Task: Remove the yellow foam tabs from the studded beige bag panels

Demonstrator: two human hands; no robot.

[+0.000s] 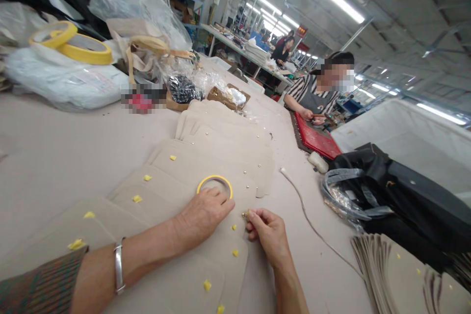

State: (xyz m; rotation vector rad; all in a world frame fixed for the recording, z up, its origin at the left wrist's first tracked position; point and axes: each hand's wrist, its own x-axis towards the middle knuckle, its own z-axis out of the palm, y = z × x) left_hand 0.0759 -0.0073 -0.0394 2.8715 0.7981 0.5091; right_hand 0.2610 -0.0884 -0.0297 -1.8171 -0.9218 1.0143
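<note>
Overlapping beige panels (pixel 172 260) stretch across the table in front of me. Small yellow tape pieces (pixel 234 252) are stuck along both sides of the nearer panels, while metal studs (pixel 245 172) show bare on the farther ones. My left hand (pixel 208 211) is closed on a yellow roll of tape (pixel 215 177), resting over the panels. Just to its right, my right hand (pixel 268 233) pinches a small bit of yellow tape (pixel 247 214) at a stud on a panel's right edge. The fingertips partly hide that bit.
Yellow tape rolls (pixel 86 50) lie on a plastic-wrapped bundle at the left. Small open boxes (pixel 235 97) stand beyond the panels. A cord (pixel 303 206), black bags (pixel 412 186) and stacked beige panels (pixel 382 265) are at the right. A co-worker (pixel 320 88) sits across by a red board (pixel 316 137).
</note>
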